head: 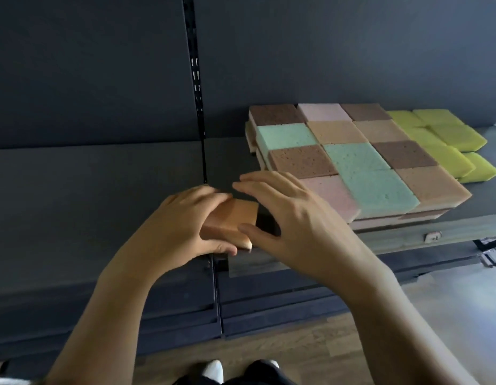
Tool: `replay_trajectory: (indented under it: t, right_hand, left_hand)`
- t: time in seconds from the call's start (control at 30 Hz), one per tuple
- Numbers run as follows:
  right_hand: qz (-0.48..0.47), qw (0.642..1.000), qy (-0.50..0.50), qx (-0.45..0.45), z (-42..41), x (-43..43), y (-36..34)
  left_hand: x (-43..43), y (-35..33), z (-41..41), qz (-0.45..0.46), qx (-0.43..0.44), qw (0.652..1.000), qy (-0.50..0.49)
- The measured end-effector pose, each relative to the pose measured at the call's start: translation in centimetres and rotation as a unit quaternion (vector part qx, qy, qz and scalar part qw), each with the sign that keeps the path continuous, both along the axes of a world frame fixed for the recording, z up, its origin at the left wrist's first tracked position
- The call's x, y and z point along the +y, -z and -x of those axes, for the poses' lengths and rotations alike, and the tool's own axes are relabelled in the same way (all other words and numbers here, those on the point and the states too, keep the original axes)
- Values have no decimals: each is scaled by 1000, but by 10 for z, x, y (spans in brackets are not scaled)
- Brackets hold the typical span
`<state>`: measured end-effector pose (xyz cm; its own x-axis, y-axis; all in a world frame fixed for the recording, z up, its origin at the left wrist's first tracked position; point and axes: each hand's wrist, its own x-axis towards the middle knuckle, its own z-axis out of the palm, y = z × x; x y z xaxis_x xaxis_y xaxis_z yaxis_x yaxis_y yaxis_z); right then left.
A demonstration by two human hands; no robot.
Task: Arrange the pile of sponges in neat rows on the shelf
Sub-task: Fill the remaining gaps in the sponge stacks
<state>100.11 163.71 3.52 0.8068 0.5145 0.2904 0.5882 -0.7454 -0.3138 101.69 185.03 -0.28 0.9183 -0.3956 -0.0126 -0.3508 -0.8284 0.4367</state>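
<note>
An orange sponge (235, 218) is held over the front of the dark shelf (227, 157), left of the stacked rows. My left hand (183, 226) grips it from the left, thumb under its near edge. My right hand (294, 218) hovers at its right side, fingers spread, thumb touching its near right corner. Brown, pink, mint and tan sponges (352, 159) lie in tight stacked rows on the shelf to the right. Yellow-green sponges (446, 140) lie in rows at the far right.
A slotted upright rail (198, 107) runs down the dark back panel. Another dark shelf (88, 173) extends to the left. A grey shelf front edge (407, 237) carries a small tag. Wooden floor (269, 348) and my shoes show below.
</note>
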Motion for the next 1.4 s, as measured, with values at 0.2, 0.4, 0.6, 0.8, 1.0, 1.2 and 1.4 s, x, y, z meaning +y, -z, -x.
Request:
replay_trajectory:
  t: [0.2, 0.4, 0.6, 0.8, 1.0, 1.2, 1.4]
  right_hand:
    - [8, 999, 40, 9, 6, 19, 3]
    - [-17, 994, 105, -26, 15, -2, -24]
    - [-31, 980, 188, -64, 35, -72, -35]
    - [-42, 962, 262, -70, 67, -184, -27]
    - [-34, 947, 316, -37, 101, -304, -15]
    - [-26, 946, 323, 6, 108, -393, -3]
    - [-42, 957, 286, 7, 82, -431, 1]
  left_hand:
    - [29, -20, 18, -19, -53, 997, -59]
    - [25, -54, 26, 11, -155, 987, -40]
    - [-44, -78, 16, 43, -223, 974, 13]
    - [-161, -78, 14, 67, -234, 964, 104]
    - [-293, -63, 17, 68, -222, 957, 172]
    - [-389, -45, 15, 66, -209, 962, 161]
    - [-431, -31, -2, 41, -197, 970, 135]
